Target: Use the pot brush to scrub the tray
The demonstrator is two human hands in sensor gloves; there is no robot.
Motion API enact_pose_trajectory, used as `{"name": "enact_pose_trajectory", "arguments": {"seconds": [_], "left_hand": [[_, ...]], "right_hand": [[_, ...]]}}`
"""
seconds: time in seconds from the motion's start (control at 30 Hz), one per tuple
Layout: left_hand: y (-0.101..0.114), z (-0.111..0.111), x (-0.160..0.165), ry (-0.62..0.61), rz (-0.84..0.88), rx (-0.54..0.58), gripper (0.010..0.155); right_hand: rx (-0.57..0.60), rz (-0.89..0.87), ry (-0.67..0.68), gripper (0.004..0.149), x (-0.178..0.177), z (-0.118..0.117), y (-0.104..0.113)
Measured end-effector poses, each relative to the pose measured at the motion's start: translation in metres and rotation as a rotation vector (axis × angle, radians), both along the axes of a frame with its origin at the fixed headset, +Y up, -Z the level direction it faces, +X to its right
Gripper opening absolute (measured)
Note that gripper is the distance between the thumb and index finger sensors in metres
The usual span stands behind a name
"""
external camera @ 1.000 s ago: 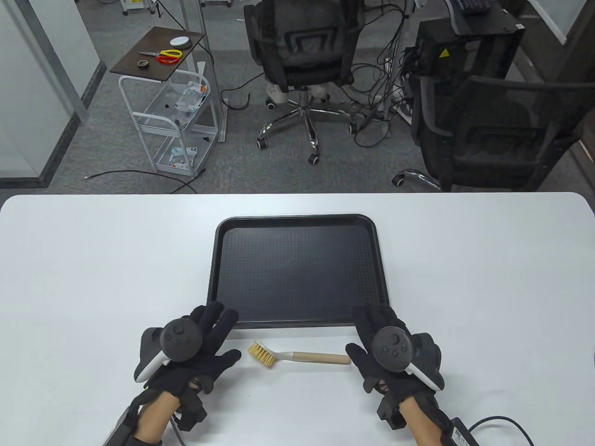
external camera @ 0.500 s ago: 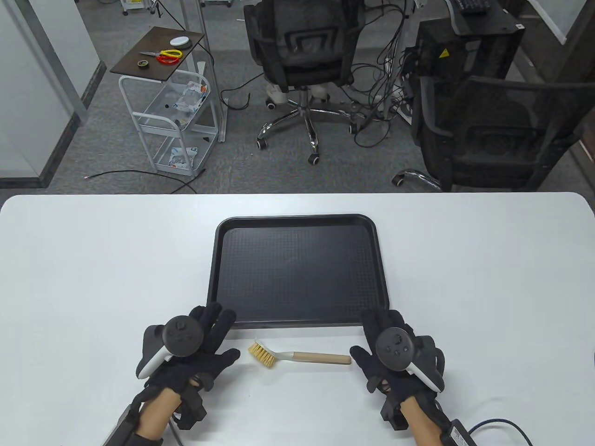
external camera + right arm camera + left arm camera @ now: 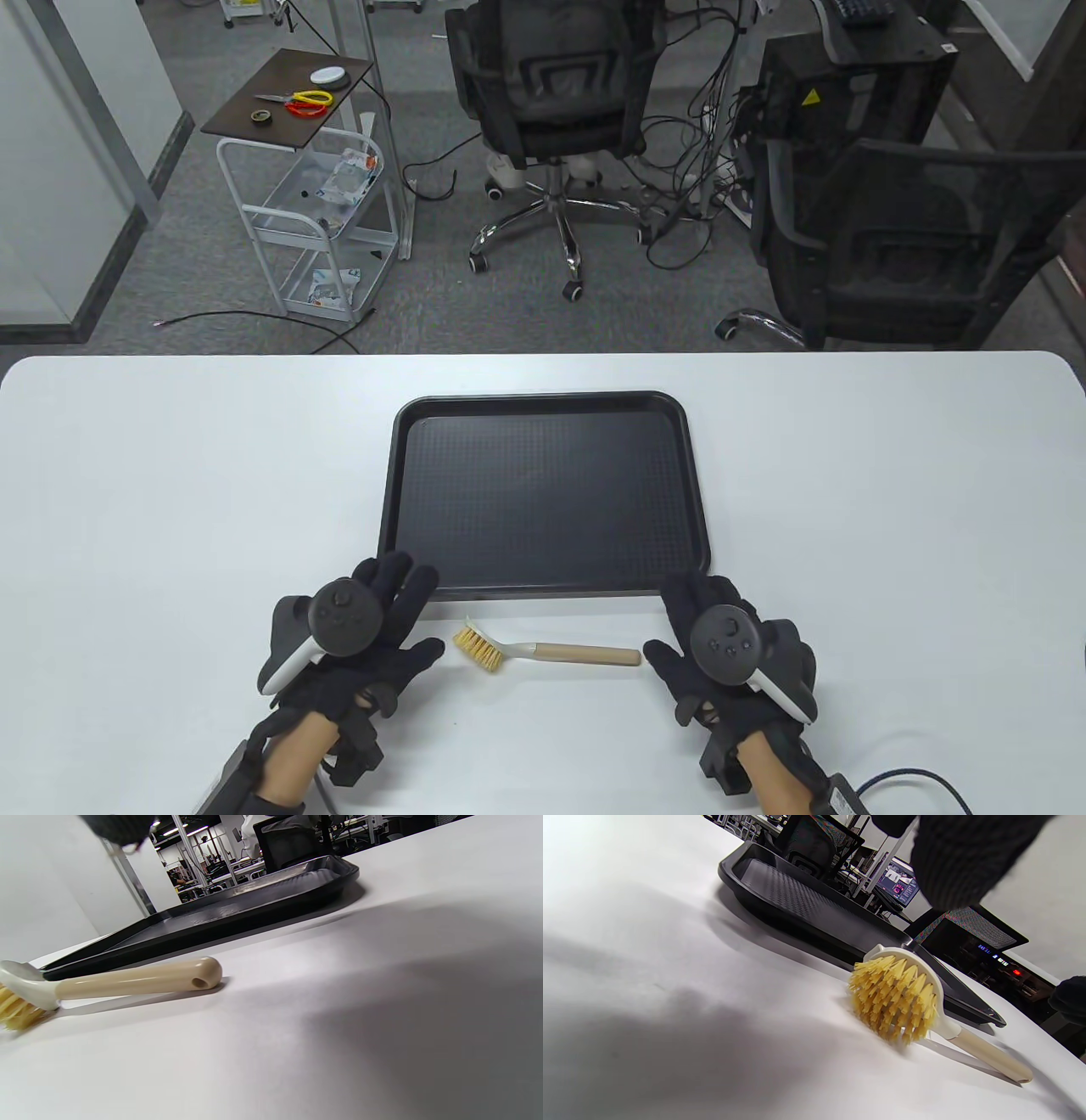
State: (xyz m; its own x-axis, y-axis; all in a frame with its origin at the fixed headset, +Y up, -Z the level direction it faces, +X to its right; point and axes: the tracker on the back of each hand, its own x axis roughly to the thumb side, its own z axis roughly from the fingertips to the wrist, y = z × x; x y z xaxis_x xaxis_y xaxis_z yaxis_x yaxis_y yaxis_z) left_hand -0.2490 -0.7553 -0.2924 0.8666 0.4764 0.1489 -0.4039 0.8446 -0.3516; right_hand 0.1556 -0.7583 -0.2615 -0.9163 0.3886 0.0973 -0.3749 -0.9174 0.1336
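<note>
White table: pot brush lies beside tray edge, between left hand and right hand, seemingly both spread, empty.

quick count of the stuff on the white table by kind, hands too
tray: 1
brush: 1
gloved hands: 2, the left hand and the right hand, neither touching the brush
total: 4

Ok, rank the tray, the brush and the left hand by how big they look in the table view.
1. Tray: by far the largest.
2. Left hand: glove and tracker together.
3. Brush: about as long as the hand, but much thinner, so it covers the least area.
</note>
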Motion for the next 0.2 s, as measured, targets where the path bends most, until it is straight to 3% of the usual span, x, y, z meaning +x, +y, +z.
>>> {"name": "enact_pose_trajectory", "arguments": {"seconds": [0.2], "left_hand": [[0.0004,0.0,-0.0005,0.009,0.006,-0.009,0.081]], "right_hand": [[-0.007,0.021,0.024,0.077,-0.0059,0.0016,0.0003]]}}
